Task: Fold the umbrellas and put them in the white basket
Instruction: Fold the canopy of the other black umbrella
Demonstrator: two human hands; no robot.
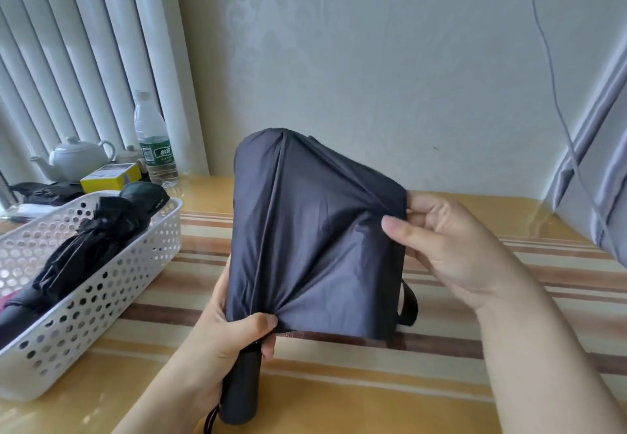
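I hold a dark grey collapsed umbrella (pixel 315 230) upright over the table, its canopy loose and spread flat. My left hand (pixel 234 338) grips the black handle (pixel 242 389) and the gathered fabric just above it. My right hand (pixel 448 247) pinches the canopy's right edge between thumb and fingers, pulling it sideways. A black strap (pixel 409 304) hangs behind the canopy's lower right. The white perforated basket (pixel 112 284) stands at the left and holds a folded black umbrella (pixel 81 250) and a dark green one (pixel 144 194).
Behind the basket stand a white teapot (pixel 76 158), a yellow box (pixel 110 177) and a water bottle (pixel 154 141). Another black bundle (pixel 47 192) lies at far left. The striped tablecloth (pixel 373 382) covers the table; a wall is behind, grey fabric (pixel 597 179) at right.
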